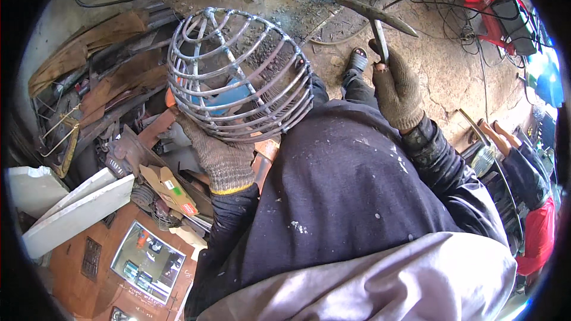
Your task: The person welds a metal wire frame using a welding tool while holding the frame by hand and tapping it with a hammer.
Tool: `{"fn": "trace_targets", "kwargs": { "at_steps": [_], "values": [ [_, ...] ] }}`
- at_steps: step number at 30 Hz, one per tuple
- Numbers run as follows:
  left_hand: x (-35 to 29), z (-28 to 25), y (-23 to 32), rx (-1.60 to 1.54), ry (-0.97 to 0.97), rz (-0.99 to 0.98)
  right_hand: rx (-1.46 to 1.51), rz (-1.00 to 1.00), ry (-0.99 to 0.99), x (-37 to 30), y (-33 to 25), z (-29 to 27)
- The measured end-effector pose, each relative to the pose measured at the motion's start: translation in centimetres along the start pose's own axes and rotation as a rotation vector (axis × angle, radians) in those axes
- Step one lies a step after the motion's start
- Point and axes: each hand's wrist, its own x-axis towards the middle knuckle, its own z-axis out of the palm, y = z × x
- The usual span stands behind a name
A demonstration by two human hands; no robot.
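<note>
A rounded cage of welded metal bars [231, 54] is held up to the left of my body. My left hand [219, 156], in a grey-brown knitted glove, is closed on its lower left side; the fingers are partly hidden behind it. Through the bars shows something blue [231, 96], too covered to name. My right hand [399, 94], gloved the same way, is wrapped round the handle of a chipping hammer [378, 16]. The hammer is raised to the right of the cage, its long pointed head uppermost and apart from the bars.
Scrap metal and bent sheets [125, 77] are heaped at the left. White boards [77, 208] and a cardboard box [169, 190] lie nearer. A red machine [493, 21] with tangled cables stands at the far right. Another person in red [538, 235] is at the right edge.
</note>
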Motion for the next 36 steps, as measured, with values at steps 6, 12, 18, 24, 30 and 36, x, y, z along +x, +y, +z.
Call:
{"fn": "trace_targets", "kwargs": {
  "at_steps": [6, 12, 18, 24, 30, 36],
  "values": [
    [0.7, -0.8, -0.7, -0.056, -0.004, -0.032, 0.017, -0.012, -0.036, -0.1, -1.5, -0.1],
    [0.6, 1.0, -1.8, -0.021, 0.044, -0.029, -0.15, -0.246, -0.095, 0.2, -1.8, 0.1],
    [0.8, 1.1, -3.0, -0.052, 0.079, -0.095, -0.183, -0.226, -0.194, 0.0, -2.1, 0.1],
    [1.6, -0.1, -3.2, -0.013, 0.016, -0.081, -0.019, -0.301, -0.182, 0.4, -3.8, 0.3],
    [0.9, 0.8, -3.3, 0.004, 0.008, -0.084, -0.185, -0.37, -0.16, 1.0, -4.7, 1.1],
    [1.5, -0.1, -3.4, 0.014, -0.015, -0.074, -0.142, -0.304, -0.196, 0.6, -4.6, 1.2]
  ]
}}
